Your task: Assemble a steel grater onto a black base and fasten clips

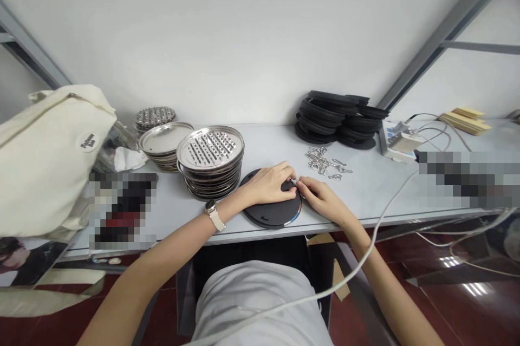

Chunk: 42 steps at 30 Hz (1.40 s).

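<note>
A round black disc (273,213) lies flat near the table's front edge, with a slot in its near part and a coloured strip along its right rim. My left hand (273,184) rests over the disc, thumb and index finger pinching a small metal clasp (293,181) at the disc's right side. From the right, my right hand (323,198) meets it, its fingertips closed on the clasp's other end. Whether the clasp is joined to the disc cannot be made out. Just beyond my right hand lies a loose pile of silvery clasps and rings (319,161).
Stacked round metal grater plates (211,152) stand left of the disc, beside plain metal discs (164,140) and more graters (154,117). Black discs (325,113) are piled against the wall. A power strip (398,145), white cable (390,208), yellow pads (465,121) and cream bag (44,162) are around.
</note>
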{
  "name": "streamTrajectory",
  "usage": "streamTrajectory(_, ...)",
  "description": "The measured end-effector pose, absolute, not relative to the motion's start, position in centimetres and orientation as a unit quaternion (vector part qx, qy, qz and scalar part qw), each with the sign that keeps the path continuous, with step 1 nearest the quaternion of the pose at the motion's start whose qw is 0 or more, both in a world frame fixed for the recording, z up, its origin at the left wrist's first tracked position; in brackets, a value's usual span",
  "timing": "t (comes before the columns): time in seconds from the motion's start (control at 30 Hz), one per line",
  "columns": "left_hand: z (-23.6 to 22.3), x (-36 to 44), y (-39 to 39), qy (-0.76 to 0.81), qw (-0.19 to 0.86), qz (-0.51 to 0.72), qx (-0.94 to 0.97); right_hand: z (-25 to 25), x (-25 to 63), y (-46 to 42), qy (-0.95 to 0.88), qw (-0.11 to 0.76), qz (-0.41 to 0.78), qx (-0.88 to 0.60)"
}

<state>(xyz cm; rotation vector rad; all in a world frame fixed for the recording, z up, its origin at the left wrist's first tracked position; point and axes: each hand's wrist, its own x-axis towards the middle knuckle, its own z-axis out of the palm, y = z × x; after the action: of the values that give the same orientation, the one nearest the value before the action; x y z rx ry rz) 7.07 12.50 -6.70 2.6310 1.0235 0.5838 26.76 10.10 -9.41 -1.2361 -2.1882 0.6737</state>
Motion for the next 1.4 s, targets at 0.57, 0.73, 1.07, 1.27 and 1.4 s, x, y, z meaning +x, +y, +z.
streamTrajectory(0.57, -6.73, 7.01, 12.63, 0.338, 0.128, 0.196, 0.912, -9.29, 26.71, 10.04, -0.804, 0.273, 0.261, -0.459)
streamTrajectory(0.73, -6.83, 6.98, 12.7, 0.334, 0.13, 0.198, 0.912, -9.27, 26.7, 10.04, -0.803, 0.275, 0.266, -0.457)
streamTrajectory(1.07, -6.66, 6.98, 12.61, 0.331, 0.134, 0.196, 0.913, -9.26, 26.75, 10.06, -0.803, 0.271, 0.266, -0.458)
streamTrajectory(1.27, -6.65, 7.02, 12.6, 0.333, 0.136, 0.194, 0.913, -9.46, 26.88, 10.15, -0.802, 0.273, 0.272, -0.456)
streamTrajectory(1.4, -6.76, 7.03, 12.64, 0.331, 0.134, 0.198, 0.913, -9.59, 26.93, 10.2, -0.801, 0.274, 0.278, -0.454)
